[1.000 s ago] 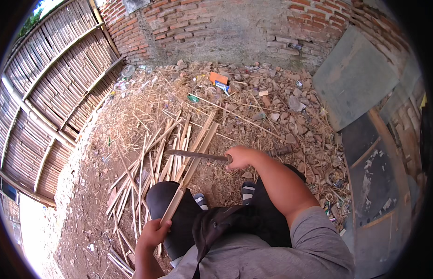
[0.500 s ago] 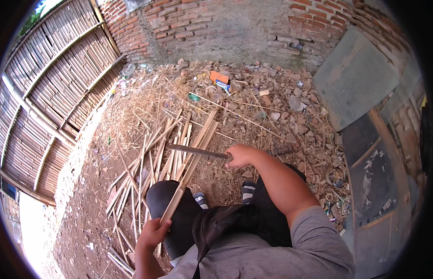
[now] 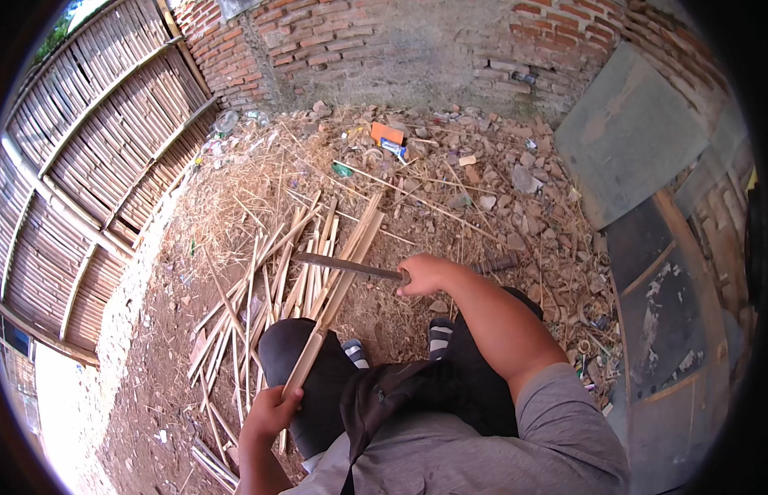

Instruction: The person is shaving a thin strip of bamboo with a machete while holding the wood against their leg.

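Split bamboo length (image 3: 336,297): near end in the left fingers, rest running forward and to the right of them, over the knee. Looks parted lengthwise toward the far end. Left hand (image 3: 271,412) is closed around that near end, thumb on top. Long dark blade (image 3: 351,266) crosses the bamboo, tip to the left of the right fingers; contact between the two can't be told. Right hand (image 3: 427,274) is wrapped tight around the blade's handle, mostly hidden.

Left knee (image 3: 297,359), black trousers, just beyond the left fingers. Striped footwear (image 3: 439,337) on the ground, nearer the body than the right fingers. Loose pile of bamboo strips (image 3: 248,322) ahead of the left fingers and to their left, crossing at mixed angles. Dark ribbed thing (image 3: 495,262) just right of the right hand, kind unclear.

Further off: green scrap (image 3: 342,169), blue packet (image 3: 393,148) and orange piece (image 3: 388,132), all beyond the right fingers. Stony rubble (image 3: 524,214) ahead and to the right of them, dry straw (image 3: 227,214) beyond the pile. Bamboo fence (image 3: 95,140) far left of both hands, brick wall (image 3: 384,66) farthest ahead, grey panel (image 3: 631,136) and dark panel (image 3: 669,313) well right of the right fingers.
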A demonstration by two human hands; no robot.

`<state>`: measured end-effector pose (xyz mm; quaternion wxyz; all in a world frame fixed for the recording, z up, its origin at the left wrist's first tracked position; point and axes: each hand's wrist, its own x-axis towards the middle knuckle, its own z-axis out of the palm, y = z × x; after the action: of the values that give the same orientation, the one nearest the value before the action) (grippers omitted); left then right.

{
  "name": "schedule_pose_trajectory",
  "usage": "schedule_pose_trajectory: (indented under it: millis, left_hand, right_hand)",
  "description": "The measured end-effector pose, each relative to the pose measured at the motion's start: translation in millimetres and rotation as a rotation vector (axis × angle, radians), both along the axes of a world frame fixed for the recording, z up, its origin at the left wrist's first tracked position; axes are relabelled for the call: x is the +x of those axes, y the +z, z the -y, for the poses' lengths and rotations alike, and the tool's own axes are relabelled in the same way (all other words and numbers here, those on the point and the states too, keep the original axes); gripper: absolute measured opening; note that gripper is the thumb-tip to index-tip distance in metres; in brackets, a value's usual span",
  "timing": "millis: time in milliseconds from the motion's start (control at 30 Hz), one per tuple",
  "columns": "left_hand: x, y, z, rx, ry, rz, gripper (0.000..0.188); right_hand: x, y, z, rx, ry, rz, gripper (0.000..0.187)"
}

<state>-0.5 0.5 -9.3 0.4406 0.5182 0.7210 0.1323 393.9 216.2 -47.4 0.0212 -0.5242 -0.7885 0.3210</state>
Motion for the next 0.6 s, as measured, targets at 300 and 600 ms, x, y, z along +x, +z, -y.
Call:
schedule_pose_trajectory:
  millis: [300,600]
  left_hand:
    - [1.8,4.6,-0.8,-0.034,0.001,0.026,0.038]
    - [5.3,9.7,-1.1,-0.018,0.018,0.042,0.041]
  right_hand:
    - [-0.6,-7.2,-2.2,0.008,0.006,-0.011,0.05]
    - [-1.4,-8.1,-2.9,0.008,0.006,-0.048,0.047]
